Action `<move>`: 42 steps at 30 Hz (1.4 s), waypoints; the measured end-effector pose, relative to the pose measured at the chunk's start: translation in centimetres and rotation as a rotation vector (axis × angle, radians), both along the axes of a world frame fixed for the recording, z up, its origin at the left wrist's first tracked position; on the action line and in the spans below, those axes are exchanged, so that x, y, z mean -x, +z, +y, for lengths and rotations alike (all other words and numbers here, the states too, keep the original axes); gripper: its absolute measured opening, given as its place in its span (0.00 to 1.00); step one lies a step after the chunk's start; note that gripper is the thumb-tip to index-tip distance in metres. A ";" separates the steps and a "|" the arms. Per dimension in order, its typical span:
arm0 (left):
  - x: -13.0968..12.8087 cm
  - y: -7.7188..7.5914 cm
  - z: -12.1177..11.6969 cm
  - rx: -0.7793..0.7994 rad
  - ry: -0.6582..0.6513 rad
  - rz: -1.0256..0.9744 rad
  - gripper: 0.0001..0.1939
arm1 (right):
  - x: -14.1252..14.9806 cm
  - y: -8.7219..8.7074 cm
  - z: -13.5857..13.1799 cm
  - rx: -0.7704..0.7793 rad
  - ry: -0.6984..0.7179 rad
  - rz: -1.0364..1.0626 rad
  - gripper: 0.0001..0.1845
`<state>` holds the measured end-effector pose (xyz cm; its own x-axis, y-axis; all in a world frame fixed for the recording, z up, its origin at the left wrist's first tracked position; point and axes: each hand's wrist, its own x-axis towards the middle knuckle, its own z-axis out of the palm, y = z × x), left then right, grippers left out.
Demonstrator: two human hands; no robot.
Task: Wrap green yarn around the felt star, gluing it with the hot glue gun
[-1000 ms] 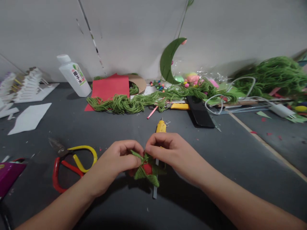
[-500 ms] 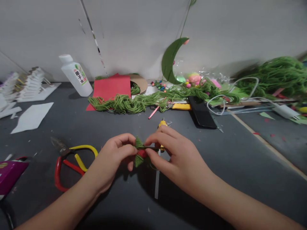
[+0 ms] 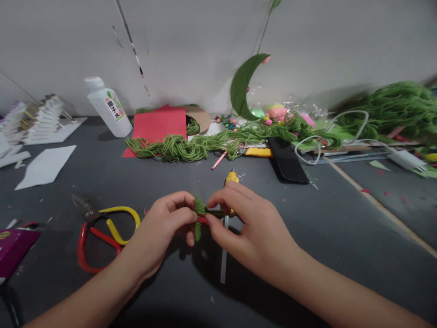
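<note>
Between my hands is a small green yarn leaf piece with a red part and a thin dark stem running to the right. My left hand pinches its left side between thumb and fingers. With thumb and forefinger, my right hand touches the red part and the stem; the fingertips are slightly apart above. Partly hidden behind the right hand lies a yellow glue gun, and a clear glue stick sticks out below it. Red-and-yellow-handled scissors rest left of my left hand.
Along the wall lie green yarn, red paper, a black phone, a yellow cutter and a white charger. A white bottle stands back left. A green crescent hangs on the wall.
The leaf piece has turned slightly, so less of its green shows. My right forefinger has lifted a little from it, while the thumb stays at the red part.
</note>
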<state>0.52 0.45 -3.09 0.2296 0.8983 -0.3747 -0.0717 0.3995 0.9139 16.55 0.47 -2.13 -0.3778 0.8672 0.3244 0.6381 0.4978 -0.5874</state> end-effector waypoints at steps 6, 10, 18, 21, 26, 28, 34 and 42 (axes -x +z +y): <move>-0.1 -0.2 -0.2 -0.027 -0.012 0.056 0.02 | 0.2 0.0 0.0 0.038 -0.020 -0.008 0.06; -0.2 -0.5 -0.3 -0.049 -0.034 0.062 0.04 | 0.3 -0.1 0.1 0.139 -0.082 0.040 0.04; -0.3 -0.2 -0.3 -0.003 -0.043 -0.057 0.03 | 0.5 -0.1 0.4 0.348 -0.079 0.123 0.05; -0.2 -0.1 -0.3 -0.006 -0.050 -0.089 0.03 | 0.5 0.0 0.4 0.364 -0.086 0.145 0.05; -0.1 -0.6 -0.3 -0.054 -0.060 -0.005 0.03 | 0.6 0.1 0.2 0.382 -0.083 0.152 0.05; -0.2 -0.7 -0.3 -0.056 -0.056 0.018 0.03 | 0.6 0.1 0.1 0.387 -0.072 0.161 0.06; -0.3 -0.6 -0.3 -0.067 -0.044 0.047 0.05 | 0.7 0.3 0.1 0.445 -0.054 0.194 0.05; -0.2 -0.5 -0.4 -0.071 -0.075 0.005 0.05 | 0.7 0.1 0.3 0.394 -0.071 0.153 0.05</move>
